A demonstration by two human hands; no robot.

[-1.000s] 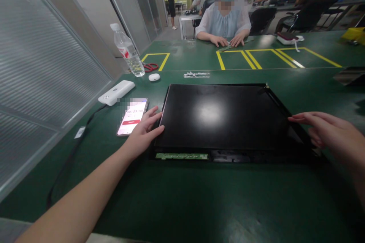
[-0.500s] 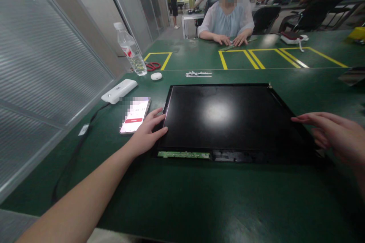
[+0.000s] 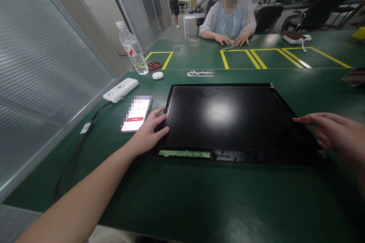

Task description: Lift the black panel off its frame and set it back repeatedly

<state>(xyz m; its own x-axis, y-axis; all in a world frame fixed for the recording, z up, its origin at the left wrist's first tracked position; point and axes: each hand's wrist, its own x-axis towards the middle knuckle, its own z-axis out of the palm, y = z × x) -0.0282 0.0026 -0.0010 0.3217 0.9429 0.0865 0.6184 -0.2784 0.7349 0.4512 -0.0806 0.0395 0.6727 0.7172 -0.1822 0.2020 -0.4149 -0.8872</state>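
Note:
A black LCD display panel (image 3: 245,121) lies flat on the green table, a bright glare on its screen. Along its front edge runs a narrow green circuit board (image 3: 185,154). My left hand (image 3: 149,131) rests at the panel's left edge, fingers apart, the thumb over the frame. At the right edge my right hand (image 3: 336,131) touches the frame with an outstretched index finger, and its other fingers are curled in at the border. Whether those curled fingers reach under the panel is hidden. A small light tab (image 3: 272,85) sticks up at the far right corner.
Left of the panel lie a lit phone (image 3: 137,114), a white power bank (image 3: 121,90) with a black strap, and a white earbud case (image 3: 157,75). A water bottle (image 3: 132,49) stands by red-handled scissors (image 3: 154,65). White scraps (image 3: 199,73) lie behind the panel. A co-worker (image 3: 228,22) sits opposite.
The whole view has shifted slightly. Both hands keep their places at the panel's edges, and the panel lies as before.

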